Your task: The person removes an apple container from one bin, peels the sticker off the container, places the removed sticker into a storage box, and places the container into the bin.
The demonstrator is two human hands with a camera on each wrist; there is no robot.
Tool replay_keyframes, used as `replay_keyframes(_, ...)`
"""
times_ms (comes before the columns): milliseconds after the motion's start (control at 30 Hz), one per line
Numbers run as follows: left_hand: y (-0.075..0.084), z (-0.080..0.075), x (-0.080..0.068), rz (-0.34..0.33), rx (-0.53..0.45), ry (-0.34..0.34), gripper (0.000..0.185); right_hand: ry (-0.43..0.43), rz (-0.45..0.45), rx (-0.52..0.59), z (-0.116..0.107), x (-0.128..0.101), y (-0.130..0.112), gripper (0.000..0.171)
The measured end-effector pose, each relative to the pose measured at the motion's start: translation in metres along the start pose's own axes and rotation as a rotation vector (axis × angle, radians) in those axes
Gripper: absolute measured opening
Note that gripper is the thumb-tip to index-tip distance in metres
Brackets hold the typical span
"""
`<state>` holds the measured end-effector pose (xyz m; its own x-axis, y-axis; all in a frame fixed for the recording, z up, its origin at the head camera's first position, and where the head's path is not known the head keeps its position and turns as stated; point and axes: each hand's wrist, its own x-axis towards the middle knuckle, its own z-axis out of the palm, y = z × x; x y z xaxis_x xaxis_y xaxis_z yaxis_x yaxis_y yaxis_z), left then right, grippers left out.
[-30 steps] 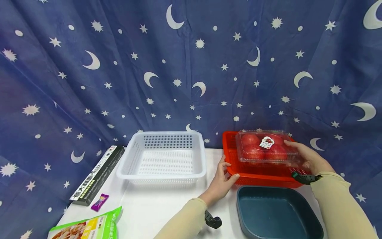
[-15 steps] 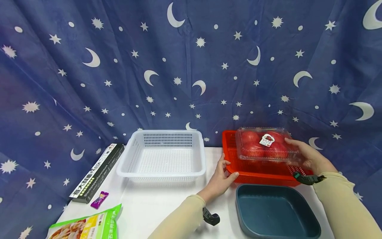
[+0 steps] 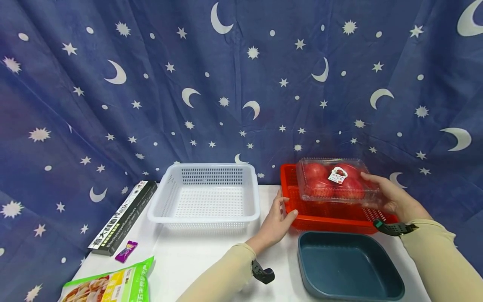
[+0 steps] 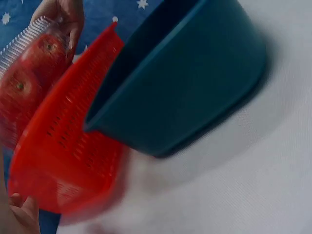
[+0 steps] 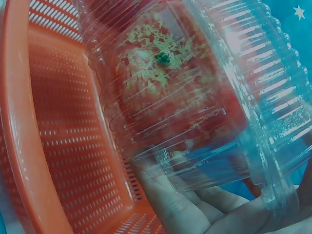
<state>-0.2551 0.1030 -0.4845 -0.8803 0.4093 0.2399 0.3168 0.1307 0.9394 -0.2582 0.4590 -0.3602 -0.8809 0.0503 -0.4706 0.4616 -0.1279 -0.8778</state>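
Over the red basket (image 3: pixel 332 218) at the back right of the table, the right hand (image 3: pixel 392 197) has its fingers wrapped round the right end of a clear plastic clamshell of tomatoes (image 3: pixel 333 180), holding it just above the basket rather than resting inside. That box has a small white sticker (image 3: pixel 337 176) on the lid with a red picture, but the print is way too small to read. From the right wrist view you can see the tomatoes pressed up against the ribbed plastic, fingers under the box. The left hand (image 3: pixel 277 222) is at the basket's left front corner, fingers fairly straight and touching the rim, not really grabbing anything. Right in front of the basket sits a dark teal tub (image 3: pixel 349 268), touching or nearly so. To the left there's a white perforated basket (image 3: pixel 205 197). Further left, a long black box (image 3: pixel 122 218) lies at the table edge with "PASTA" readable on its side, the rest being characters I can't make out. Next to it is a little purple sachet (image 3: pixel 126 251), and a green snack bag (image 3: pixel 109 285) with yellow lettering, not legible.
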Motion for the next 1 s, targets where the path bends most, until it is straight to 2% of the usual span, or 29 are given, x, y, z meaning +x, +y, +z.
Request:
replay_keyframes(200,0.018,-0.006,-0.003,0.011,-0.04,0.017,0.05,-0.004,-0.003,0.009,0.007,-0.006,-0.003,0.101)
replay_keyframes(400,0.029,-0.015,-0.004,0.082,-0.124,0.03,0.045,-0.019,-0.018,0.0,0.016,-0.011,-0.003,0.098)
replay_keyframes(600,0.04,-0.027,-0.004,0.066,-0.18,0.037,0.049,-0.061,-0.021,-0.02,0.025,-0.015,0.0,0.081)
replay_keyframes(733,0.047,-0.035,-0.005,0.018,-0.208,0.023,0.057,-0.081,-0.028,-0.033,0.033,-0.018,0.002,0.073)
replay_keyframes(833,0.053,-0.039,-0.006,-0.046,-0.26,0.017,0.066,-0.097,-0.03,-0.033,0.039,-0.022,0.004,0.066)
replay_keyframes(1000,0.058,-0.042,-0.003,-0.168,-0.435,0.008,0.08,-0.131,-0.048,-0.049,0.048,-0.025,0.008,0.057)
